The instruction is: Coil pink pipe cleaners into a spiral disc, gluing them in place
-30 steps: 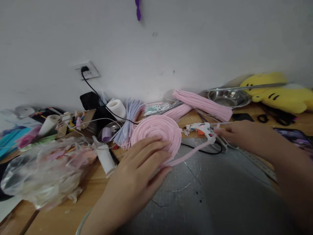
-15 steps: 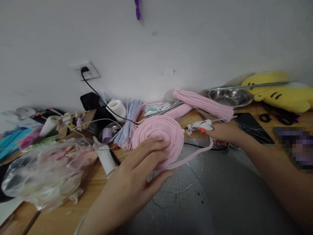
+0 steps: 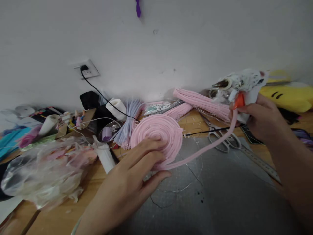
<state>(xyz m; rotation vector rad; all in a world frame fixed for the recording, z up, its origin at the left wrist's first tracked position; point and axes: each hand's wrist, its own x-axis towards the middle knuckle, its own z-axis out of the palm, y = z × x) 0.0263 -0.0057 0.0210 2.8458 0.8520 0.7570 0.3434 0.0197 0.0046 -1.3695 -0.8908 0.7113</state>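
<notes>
Pink fuzzy pipe cleaner is wound into a flat spiral coil (image 3: 168, 130) at the middle of the view. My left hand (image 3: 137, 173) grips its near left side, fingers across the face and thumb at the lower edge. A loose length of the pipe cleaner (image 3: 202, 149) curves from the coil's bottom over to my right hand (image 3: 261, 114). That hand is closed around a white hot glue gun (image 3: 246, 81) with an orange trigger, raised above the table, nozzle pointing left. The strip's end is at my right fingers, partly hidden beside the trigger.
Scissors (image 3: 226, 138) and a metal ruler (image 3: 261, 163) lie on the grey mat (image 3: 220, 195). Bundles of pink pipe cleaners (image 3: 202, 102) and pale blue ones (image 3: 129, 120) lie behind. A crumpled plastic bag (image 3: 49, 176) sits left. A black cord (image 3: 105, 102) runs from the wall socket.
My right hand has lifted the glue gun up and to the right, drawing the loose strip out longer. Scissors and ruler now show beneath. My left hand stays on the coil.
</notes>
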